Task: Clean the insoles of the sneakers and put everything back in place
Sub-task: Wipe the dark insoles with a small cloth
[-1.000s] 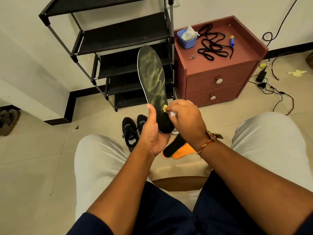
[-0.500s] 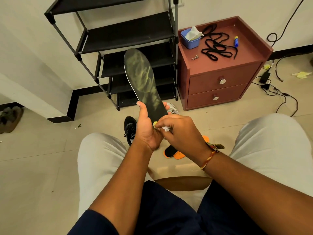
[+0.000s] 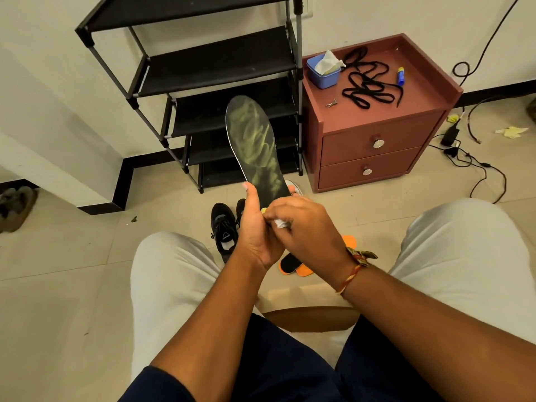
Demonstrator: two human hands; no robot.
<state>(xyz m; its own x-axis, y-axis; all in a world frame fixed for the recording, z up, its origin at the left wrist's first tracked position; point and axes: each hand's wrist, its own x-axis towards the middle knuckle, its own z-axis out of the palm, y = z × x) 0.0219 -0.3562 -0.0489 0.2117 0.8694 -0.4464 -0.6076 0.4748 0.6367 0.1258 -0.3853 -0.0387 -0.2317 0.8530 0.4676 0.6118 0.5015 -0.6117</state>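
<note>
Insole (image 3: pixel 255 146), dark with yellow-green smears, stands toe-up above the person's knees, seen against the black rack (image 3: pixel 214 65), with the red cabinet (image 3: pixel 377 134) just right of that. A black sneaker (image 3: pixel 224 227) sits on the floor below. The left hand (image 3: pixel 255 227) curls round the insole's heel, thumb lying up along its edge. The right hand (image 3: pixel 304 227) pinches a small white wipe (image 3: pixel 282 224) against the heel.

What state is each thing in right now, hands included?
insole, held upright by the left hand, streaked yellow-green
wipe, pinched by the right hand against the insole's heel end
black sneakers, on the floor
orange insoles, out, lying on the floor
laces, loose on the cabinet top
blue tub, open, tissue sticking out
drawers, both shut
</note>
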